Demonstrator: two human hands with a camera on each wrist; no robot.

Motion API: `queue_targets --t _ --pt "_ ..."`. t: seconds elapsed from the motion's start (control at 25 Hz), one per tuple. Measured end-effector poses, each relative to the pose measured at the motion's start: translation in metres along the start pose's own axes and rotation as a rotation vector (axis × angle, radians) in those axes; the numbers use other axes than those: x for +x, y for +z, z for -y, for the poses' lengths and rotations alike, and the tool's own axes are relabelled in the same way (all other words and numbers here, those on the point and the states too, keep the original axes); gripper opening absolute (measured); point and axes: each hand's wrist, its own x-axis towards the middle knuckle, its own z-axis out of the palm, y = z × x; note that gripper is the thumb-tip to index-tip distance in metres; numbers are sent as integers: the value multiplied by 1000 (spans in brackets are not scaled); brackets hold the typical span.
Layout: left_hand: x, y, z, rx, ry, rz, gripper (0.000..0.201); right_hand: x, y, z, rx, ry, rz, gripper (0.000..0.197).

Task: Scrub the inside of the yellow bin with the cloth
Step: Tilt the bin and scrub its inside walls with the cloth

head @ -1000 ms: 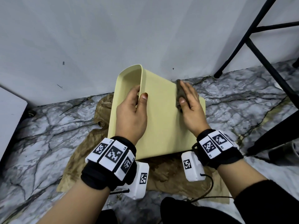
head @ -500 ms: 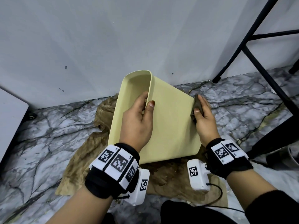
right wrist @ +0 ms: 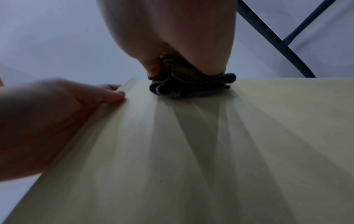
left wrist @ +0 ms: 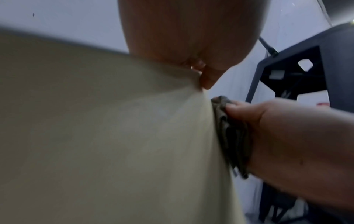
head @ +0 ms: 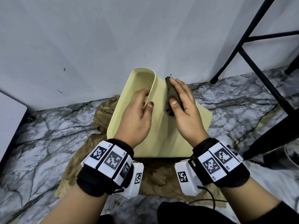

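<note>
The yellow bin (head: 163, 133) stands tilted on the floor, its open mouth facing up and away toward the wall. My left hand (head: 137, 117) grips the near rim, fingers inside the mouth and thumb on the outer wall. My right hand (head: 182, 102) holds a dark crumpled cloth (head: 172, 96) and presses it against the bin's outer wall near the top right edge. The left wrist view shows the cloth (left wrist: 231, 136) squeezed between my right hand (left wrist: 287, 136) and the bin (left wrist: 105, 128). In the right wrist view the cloth (right wrist: 189, 84) sits bunched on the bin (right wrist: 210, 151).
A stained brown rag (head: 80, 159) is spread on the marble floor (head: 32, 143) under the bin. A white wall (head: 113, 38) stands close behind. Black metal legs (head: 242, 50) rise at the right, and a dark round container (head: 291, 157) sits at the right edge.
My right hand has slid the cloth from the bin's right edge up toward the top rim. The bin has tipped more upright, and my left hand stayed on the rim.
</note>
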Motion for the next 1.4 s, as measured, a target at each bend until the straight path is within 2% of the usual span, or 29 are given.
queue_targets --t 0.16,0.24,0.36,0.48,0.6,0.8,0.96,1.08,1.24,1.4 --pt "7 6 -9 -150 -132 -86 53 -10 6 4 -33 -35 56 47" --pt "5 7 -12 -192 -175 -149 50 -15 11 6 -34 -29 66 47" --pt "4 3 -14 -245 -196 -185 39 -14 12 13 -33 -30 57 46" --pt "7 -3 -12 -282 -145 -147 46 -7 11 22 -61 -80 42 46" --pt "6 -3 -9 -181 -108 -110 51 -6 14 22 -88 -98 54 45" --pt "11 1 -14 -167 -204 -150 44 -7 14 17 -87 -111 74 46" --pt "12 -1 -14 -230 -229 -215 60 -8 16 7 -118 -118 131 47" --pt "9 -5 -8 -292 -239 -236 68 -10 6 -16 -149 -80 105 46" --pt "7 -10 -4 -246 -240 -245 58 -14 -18 -47 -183 17 79 44" --pt "4 -11 -4 -253 -251 -261 55 -19 -53 -80 -213 181 58 44"
